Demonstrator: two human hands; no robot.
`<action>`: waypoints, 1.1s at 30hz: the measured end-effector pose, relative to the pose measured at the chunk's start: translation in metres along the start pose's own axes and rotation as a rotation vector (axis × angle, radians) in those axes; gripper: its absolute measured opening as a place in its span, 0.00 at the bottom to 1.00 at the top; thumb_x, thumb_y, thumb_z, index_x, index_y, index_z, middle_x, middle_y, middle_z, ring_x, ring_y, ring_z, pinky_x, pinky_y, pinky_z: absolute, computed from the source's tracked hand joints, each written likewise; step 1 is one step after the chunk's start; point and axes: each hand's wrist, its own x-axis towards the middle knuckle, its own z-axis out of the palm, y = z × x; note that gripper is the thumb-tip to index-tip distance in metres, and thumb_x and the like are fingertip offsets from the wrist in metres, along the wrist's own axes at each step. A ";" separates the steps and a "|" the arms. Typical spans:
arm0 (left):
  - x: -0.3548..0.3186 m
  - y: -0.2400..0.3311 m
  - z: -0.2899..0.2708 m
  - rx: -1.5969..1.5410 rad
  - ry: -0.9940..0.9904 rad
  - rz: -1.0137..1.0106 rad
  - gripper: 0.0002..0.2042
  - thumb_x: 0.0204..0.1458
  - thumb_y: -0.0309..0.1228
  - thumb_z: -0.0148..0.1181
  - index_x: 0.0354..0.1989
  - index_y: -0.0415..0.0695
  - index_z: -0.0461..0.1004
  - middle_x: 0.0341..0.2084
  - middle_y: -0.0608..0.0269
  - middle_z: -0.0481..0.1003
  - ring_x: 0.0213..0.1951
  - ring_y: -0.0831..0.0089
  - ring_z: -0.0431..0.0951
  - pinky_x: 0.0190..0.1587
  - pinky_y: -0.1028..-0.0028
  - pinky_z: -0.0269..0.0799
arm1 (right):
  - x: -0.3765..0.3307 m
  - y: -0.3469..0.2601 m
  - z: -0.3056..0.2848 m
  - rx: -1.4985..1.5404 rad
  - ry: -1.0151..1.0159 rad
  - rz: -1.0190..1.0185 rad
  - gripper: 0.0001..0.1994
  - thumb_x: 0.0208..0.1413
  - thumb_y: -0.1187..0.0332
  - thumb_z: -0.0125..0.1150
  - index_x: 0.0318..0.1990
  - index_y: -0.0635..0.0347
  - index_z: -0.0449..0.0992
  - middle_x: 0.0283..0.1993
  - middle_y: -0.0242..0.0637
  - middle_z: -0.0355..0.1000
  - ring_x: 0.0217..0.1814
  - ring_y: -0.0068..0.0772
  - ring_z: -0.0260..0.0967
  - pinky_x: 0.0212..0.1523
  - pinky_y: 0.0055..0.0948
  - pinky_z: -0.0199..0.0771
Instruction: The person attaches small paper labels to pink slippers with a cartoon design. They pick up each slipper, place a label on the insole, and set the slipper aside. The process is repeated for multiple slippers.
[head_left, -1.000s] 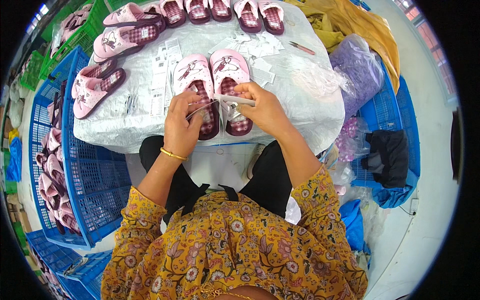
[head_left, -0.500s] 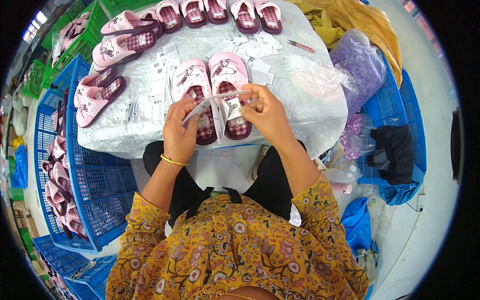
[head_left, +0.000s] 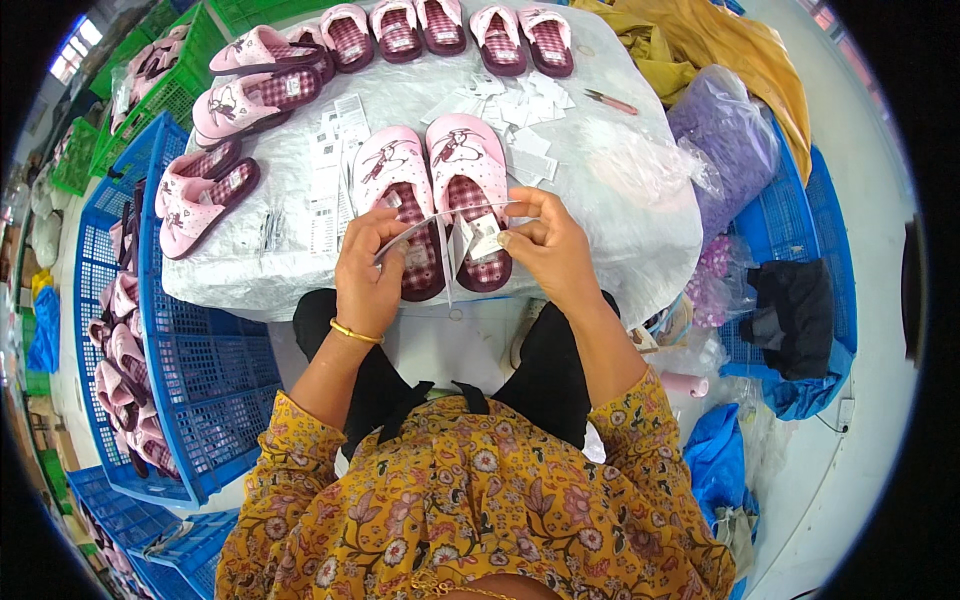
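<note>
A pair of pink slippers, the left one [head_left: 385, 165] and the right one [head_left: 467, 143], lies in front of me with toes pointing away. Both have dark red checked insoles and a stitched animal figure. Over their heel ends I hold a folded white card [head_left: 447, 268], seen nearly edge-on. My left hand [head_left: 370, 265] pinches its left flap between thumb and fingers. On the other side, my right hand [head_left: 553, 245] grips the right flap's edge, its thumb on a small white label [head_left: 485, 236] with dark print. Whether the label is joined to the card I cannot tell.
More pink slippers [head_left: 230, 105] line the table's left and far edges. Label strips [head_left: 325, 190], loose white papers [head_left: 530, 105] and small red-handled snips [head_left: 610, 102] lie on the plastic-covered table [head_left: 620, 240]. Blue crates [head_left: 210, 400] flank it; a purple bag [head_left: 725, 135] is right.
The whole view has shifted slightly, so the table sits a little lower and further right. Both hands keep hold of the card, whose flaps now look more spread.
</note>
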 end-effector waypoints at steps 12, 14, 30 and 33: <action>-0.001 0.008 -0.018 -0.141 -0.020 0.017 0.13 0.52 0.28 0.65 0.45 0.39 0.75 0.51 0.49 0.72 0.54 0.57 0.72 0.58 0.63 0.65 | 0.005 -0.029 -0.006 -0.293 0.232 -0.378 0.22 0.55 0.71 0.67 0.57 0.61 0.70 0.48 0.41 0.76 0.44 0.33 0.75 0.48 0.32 0.74; 0.000 0.003 -0.017 -0.122 0.050 -0.018 0.10 0.52 0.25 0.63 0.43 0.40 0.76 0.49 0.50 0.73 0.53 0.58 0.72 0.57 0.65 0.65 | 0.009 -0.036 0.007 -0.344 0.128 -0.358 0.22 0.56 0.66 0.66 0.57 0.60 0.70 0.44 0.43 0.79 0.45 0.37 0.78 0.47 0.33 0.75; 0.002 -0.029 -0.001 -0.161 0.207 -0.227 0.18 0.50 0.27 0.61 0.50 0.40 0.69 0.46 0.47 0.71 0.49 0.48 0.72 0.52 0.61 0.70 | 0.051 -0.041 0.084 -1.218 -0.019 -0.330 0.26 0.53 0.57 0.64 0.60 0.50 0.70 0.29 0.46 0.78 0.31 0.52 0.77 0.32 0.47 0.74; -0.004 -0.028 -0.002 -0.099 0.166 -0.233 0.20 0.51 0.29 0.64 0.53 0.43 0.68 0.49 0.51 0.69 0.43 0.59 0.75 0.44 0.69 0.75 | 0.062 -0.027 0.084 -1.233 0.047 -0.337 0.20 0.53 0.59 0.63 0.54 0.47 0.73 0.29 0.46 0.78 0.31 0.52 0.77 0.32 0.48 0.74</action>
